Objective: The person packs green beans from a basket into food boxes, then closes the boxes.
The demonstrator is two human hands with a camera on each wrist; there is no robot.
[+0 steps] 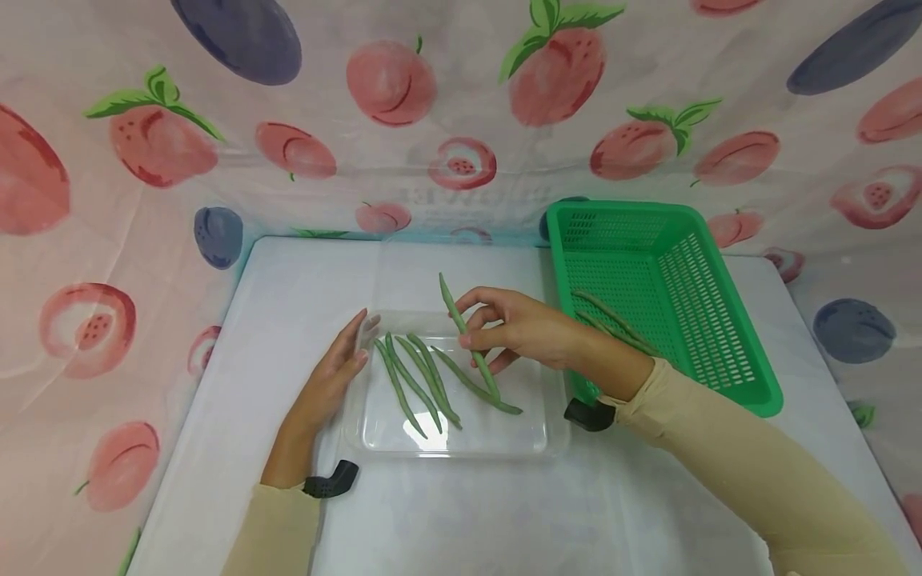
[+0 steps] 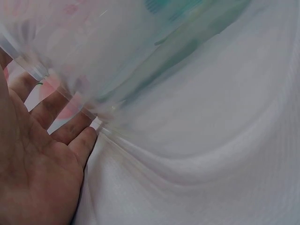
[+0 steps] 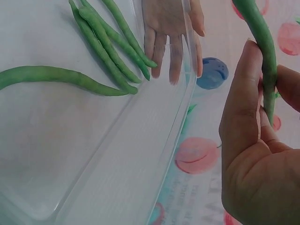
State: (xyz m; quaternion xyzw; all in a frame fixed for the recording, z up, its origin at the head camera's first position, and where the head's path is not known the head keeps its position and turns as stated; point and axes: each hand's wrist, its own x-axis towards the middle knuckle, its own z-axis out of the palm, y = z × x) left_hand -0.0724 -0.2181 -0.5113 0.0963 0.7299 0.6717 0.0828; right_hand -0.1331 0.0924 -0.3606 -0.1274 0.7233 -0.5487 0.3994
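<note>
My right hand (image 1: 515, 328) pinches a green bean (image 1: 450, 302) between thumb and fingers, over the clear plastic container (image 1: 461, 455). Its lower end overlaps another green bean (image 1: 461, 376) lying slantwise in the container. Left of that, several more green beans (image 1: 394, 386) lie side by side on the container's bottom. At the container's left wall is my left hand (image 1: 331, 376), its extended fingers against the outside. The right wrist view shows those fingers (image 3: 176, 58) through the clear wall, and the pinched bean (image 3: 267, 51) upright in the right hand.
A green perforated basket (image 1: 749, 376) stands to the right of the container, with a few beans (image 1: 612, 312) inside, partly behind my right forearm. A white cloth covers the table (image 1: 238, 384). Behind and at the sides hangs a fruit-print sheet (image 1: 324, 200).
</note>
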